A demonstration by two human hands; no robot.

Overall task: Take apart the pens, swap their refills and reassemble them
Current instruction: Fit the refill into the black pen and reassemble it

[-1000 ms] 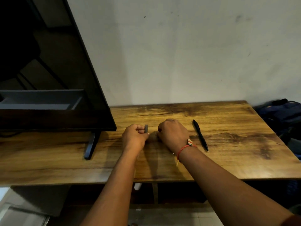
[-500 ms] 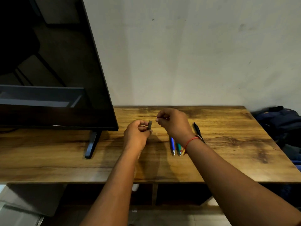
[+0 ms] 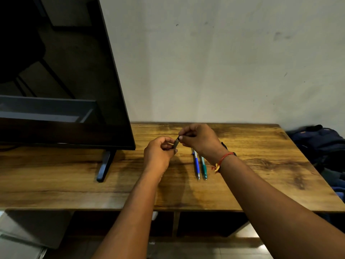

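Note:
My left hand [image 3: 160, 153] grips a short dark pen piece [image 3: 175, 143] between thumb and fingers, above the wooden table [image 3: 261, 165]. My right hand [image 3: 198, 139] pinches a small dark part right at the top end of that piece; the two hands nearly touch. On the table under my right wrist lie a blue-and-white pen [image 3: 196, 163] and a green pen [image 3: 203, 168], side by side, tips toward me. A black pen [image 3: 224, 145] lies behind my right wrist, mostly hidden.
A large dark TV screen [image 3: 56, 81] stands on the table's left half, its foot [image 3: 104, 165] near my left arm. A dark blue bag [image 3: 321, 144] sits off the table's right edge. A pale wall rises behind the table.
My right hand lifted off the table, uncovering the blue and green pens, and came up to the piece in my left hand. The gap between the hands has closed.

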